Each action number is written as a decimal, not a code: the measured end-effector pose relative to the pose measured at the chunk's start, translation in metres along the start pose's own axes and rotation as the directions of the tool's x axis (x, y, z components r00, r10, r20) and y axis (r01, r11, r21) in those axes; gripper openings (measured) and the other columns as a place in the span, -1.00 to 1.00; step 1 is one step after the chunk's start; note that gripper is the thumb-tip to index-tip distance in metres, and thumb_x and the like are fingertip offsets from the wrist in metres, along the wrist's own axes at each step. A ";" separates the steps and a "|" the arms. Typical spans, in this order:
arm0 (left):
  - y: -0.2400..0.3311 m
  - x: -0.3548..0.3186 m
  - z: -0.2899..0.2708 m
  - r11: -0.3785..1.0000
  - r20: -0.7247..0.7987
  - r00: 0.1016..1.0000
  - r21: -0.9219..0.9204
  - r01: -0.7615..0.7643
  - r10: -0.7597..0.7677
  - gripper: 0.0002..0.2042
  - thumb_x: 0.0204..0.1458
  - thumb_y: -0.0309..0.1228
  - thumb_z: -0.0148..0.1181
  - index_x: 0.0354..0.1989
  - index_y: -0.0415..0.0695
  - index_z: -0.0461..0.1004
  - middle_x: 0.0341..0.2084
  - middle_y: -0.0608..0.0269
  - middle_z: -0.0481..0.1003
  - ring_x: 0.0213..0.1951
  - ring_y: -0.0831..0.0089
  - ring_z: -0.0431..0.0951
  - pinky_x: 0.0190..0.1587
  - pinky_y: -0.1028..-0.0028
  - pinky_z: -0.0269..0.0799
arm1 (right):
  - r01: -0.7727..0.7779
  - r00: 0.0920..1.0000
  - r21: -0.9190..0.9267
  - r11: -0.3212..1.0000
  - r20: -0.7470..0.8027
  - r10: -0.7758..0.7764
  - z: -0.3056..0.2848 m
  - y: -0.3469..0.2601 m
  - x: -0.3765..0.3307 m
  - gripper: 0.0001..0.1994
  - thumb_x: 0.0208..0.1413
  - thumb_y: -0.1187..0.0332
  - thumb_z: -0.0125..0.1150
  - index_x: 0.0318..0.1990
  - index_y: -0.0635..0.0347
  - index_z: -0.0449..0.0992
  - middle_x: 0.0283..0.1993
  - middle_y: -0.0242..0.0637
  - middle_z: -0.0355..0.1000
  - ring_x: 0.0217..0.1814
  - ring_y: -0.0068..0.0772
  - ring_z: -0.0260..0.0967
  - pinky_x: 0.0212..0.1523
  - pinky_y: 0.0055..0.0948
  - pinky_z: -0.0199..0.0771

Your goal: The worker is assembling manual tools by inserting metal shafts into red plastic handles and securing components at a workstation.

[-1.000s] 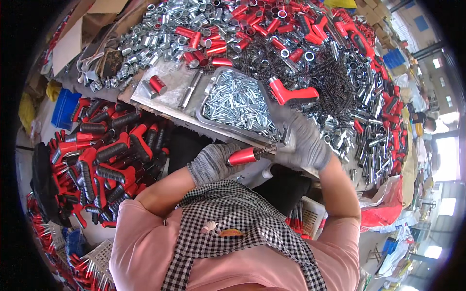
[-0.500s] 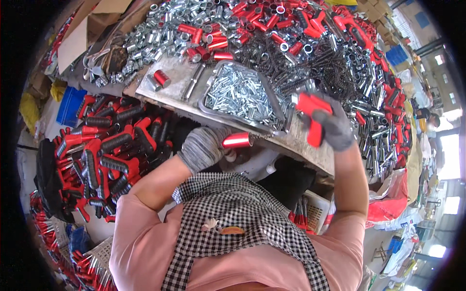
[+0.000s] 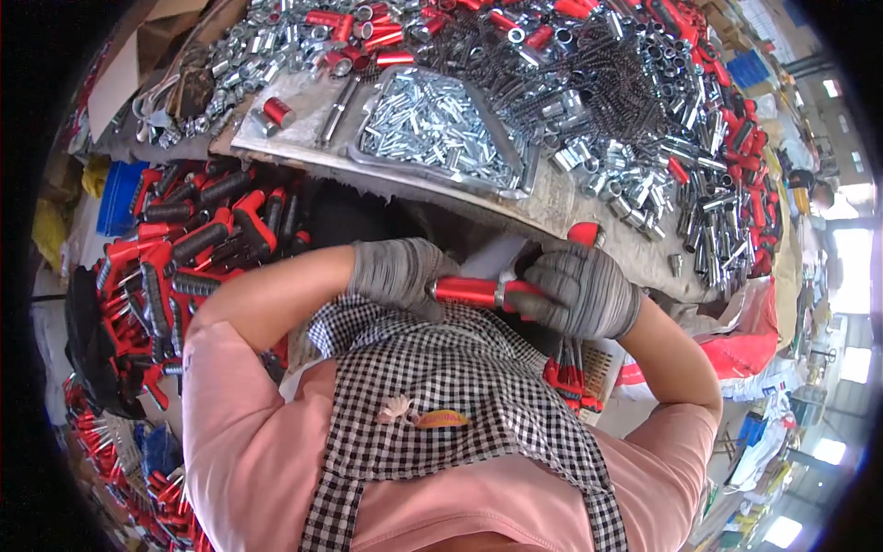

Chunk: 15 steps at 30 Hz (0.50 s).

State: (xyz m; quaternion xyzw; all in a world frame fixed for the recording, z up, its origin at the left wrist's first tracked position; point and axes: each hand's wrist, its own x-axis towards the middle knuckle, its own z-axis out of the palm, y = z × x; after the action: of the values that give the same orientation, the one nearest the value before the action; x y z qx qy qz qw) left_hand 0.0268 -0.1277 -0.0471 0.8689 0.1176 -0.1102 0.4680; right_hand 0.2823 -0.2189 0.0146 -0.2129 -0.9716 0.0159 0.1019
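Observation:
Both of my gloved hands meet in front of my checked apron. The grey-gloved left hand [image 3: 400, 273] is closed round one end of a shiny red metal sleeve [image 3: 463, 292], which lies nearly level. At the sleeve's other end a silver ring [image 3: 500, 294] shows beside my right fingers. My right hand [image 3: 581, 290] is wrapped round a red and black tool handle [image 3: 585, 234], whose red end sticks out above the glove. Those fingers hide most of the handle, and whether it joins the sleeve cannot be seen.
A grey tray of small silver pins [image 3: 432, 129] stands on the worktable [image 3: 303, 152]. Dark springs [image 3: 607, 87] and silver tubes [image 3: 635, 193] are heaped behind and right. Several red and black tool handles [image 3: 170, 267] pile up at left, near a blue bin [image 3: 120, 198].
My right hand has come down and left from above the table with the red and black handle, meeting the sleeve. The left hand keeps the sleeve, slightly lower and now level.

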 end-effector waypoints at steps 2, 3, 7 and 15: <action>-0.012 0.006 0.018 0.978 0.206 0.977 -0.189 0.094 -0.054 -0.53 -0.24 -0.27 0.39 -0.10 -0.15 0.45 -0.44 0.09 0.53 -0.39 0.32 0.51 -0.26 0.39 0.40 | 0.097 0.995 -0.018 0.995 0.005 -0.097 0.002 -0.007 0.005 -0.63 -0.29 0.31 0.26 -0.18 0.03 0.54 -0.42 -0.30 0.41 -0.36 -0.22 0.41 -0.27 -0.24 0.48; -0.019 0.005 0.030 0.943 0.266 0.964 -0.313 0.108 -0.022 -0.61 -0.22 -0.24 0.37 -0.23 -0.17 0.47 -0.52 0.10 0.51 -0.44 0.33 0.52 -0.32 0.37 0.42 | 0.193 0.981 -0.051 0.980 0.015 -0.192 0.003 -0.010 0.007 -0.65 -0.30 0.30 0.25 -0.22 0.04 0.56 -0.41 -0.28 0.41 -0.35 -0.22 0.42 -0.27 -0.21 0.48; -0.008 0.007 0.023 0.990 0.121 0.992 -0.132 0.058 -0.042 -0.70 -0.19 -0.20 0.30 -0.39 -0.18 0.49 -0.59 0.08 0.51 -0.52 0.23 0.54 -0.42 0.24 0.44 | -0.004 0.996 -0.021 1.000 0.087 0.006 0.009 -0.013 0.001 -0.69 -0.25 0.32 0.26 -0.22 0.06 0.56 -0.42 -0.24 0.42 -0.38 -0.18 0.42 -0.22 -0.20 0.48; 0.002 -0.007 -0.017 0.414 -0.423 0.699 0.889 0.196 0.576 -0.65 -0.21 -0.18 0.09 -0.27 -0.15 0.44 -0.57 0.18 0.40 -0.52 0.27 0.44 -0.51 0.30 0.38 | -0.378 0.474 0.884 -0.276 0.441 0.763 0.031 -0.034 0.005 -0.62 -0.02 0.36 0.23 -0.02 0.28 0.41 -0.34 -0.28 0.44 -0.40 -0.36 0.44 -0.33 -0.37 0.52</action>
State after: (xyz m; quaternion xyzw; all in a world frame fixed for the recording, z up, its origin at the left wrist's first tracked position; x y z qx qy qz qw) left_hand 0.0221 -0.1149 -0.0342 0.9590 0.0935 0.2323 -0.1326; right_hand 0.2573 -0.2475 -0.0120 -0.5379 -0.4356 0.6398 0.3340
